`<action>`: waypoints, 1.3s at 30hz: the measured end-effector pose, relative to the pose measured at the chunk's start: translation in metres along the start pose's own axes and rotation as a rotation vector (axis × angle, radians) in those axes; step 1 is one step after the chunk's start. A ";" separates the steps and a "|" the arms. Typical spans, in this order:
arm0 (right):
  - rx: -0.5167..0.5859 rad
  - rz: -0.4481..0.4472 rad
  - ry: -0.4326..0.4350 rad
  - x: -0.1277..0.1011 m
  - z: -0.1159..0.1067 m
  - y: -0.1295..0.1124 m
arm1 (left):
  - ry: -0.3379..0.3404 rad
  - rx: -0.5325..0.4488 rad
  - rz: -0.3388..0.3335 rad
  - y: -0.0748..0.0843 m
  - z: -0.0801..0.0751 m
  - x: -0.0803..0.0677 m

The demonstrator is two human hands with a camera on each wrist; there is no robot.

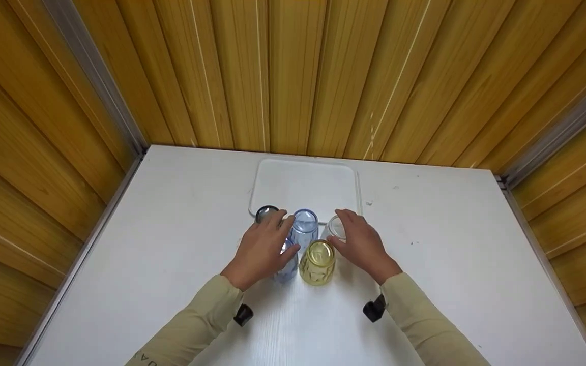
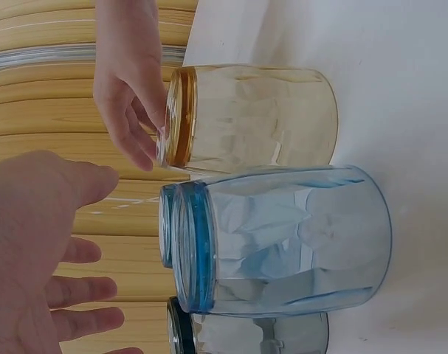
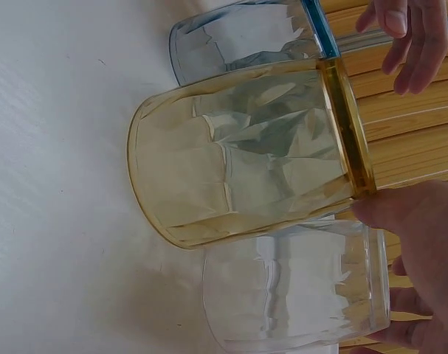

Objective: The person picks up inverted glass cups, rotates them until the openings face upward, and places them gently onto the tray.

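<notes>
five upturned glasses [image 1: 304, 223] below and between left hand [image 1: 264, 248] and right hand [image 1: 362, 242]

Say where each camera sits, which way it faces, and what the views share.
Head: on the person's head, facing forward and down at the table, tray and wall; left hand, right hand and sleeves show.
Left wrist: faces the yellow glass and a blue glass, image sideways; left hand at left, right hand at top.
Right wrist: faces the yellow glass and clear glass, also sideways; right hand at right, left hand at top right.
Shared: both wrist views show the yellow glass, both hands and wall.
</notes>
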State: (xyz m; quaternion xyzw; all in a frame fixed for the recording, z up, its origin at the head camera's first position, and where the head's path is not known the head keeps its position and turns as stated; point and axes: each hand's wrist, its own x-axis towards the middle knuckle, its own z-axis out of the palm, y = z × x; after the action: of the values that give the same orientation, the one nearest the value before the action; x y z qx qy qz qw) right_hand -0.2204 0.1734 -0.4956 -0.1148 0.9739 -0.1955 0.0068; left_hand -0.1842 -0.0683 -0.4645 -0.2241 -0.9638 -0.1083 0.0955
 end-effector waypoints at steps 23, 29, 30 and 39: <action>0.033 -0.021 0.034 -0.001 0.001 -0.001 | -0.028 -0.013 -0.017 0.002 -0.002 -0.002; 0.004 -0.049 0.077 -0.001 0.002 0.002 | -0.013 -0.008 0.001 0.004 -0.003 -0.002; 0.001 -0.050 0.079 -0.001 0.002 0.002 | -0.011 -0.006 0.004 0.004 -0.003 -0.002; -0.009 -0.027 0.085 -0.005 -0.008 0.002 | -0.046 0.004 -0.004 0.008 -0.004 -0.002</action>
State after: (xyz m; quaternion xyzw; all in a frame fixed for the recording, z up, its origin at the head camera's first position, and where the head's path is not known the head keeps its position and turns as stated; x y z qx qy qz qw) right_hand -0.2163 0.1791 -0.4896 -0.1196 0.9726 -0.1958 -0.0376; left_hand -0.1786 -0.0629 -0.4600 -0.2246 -0.9663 -0.1015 0.0737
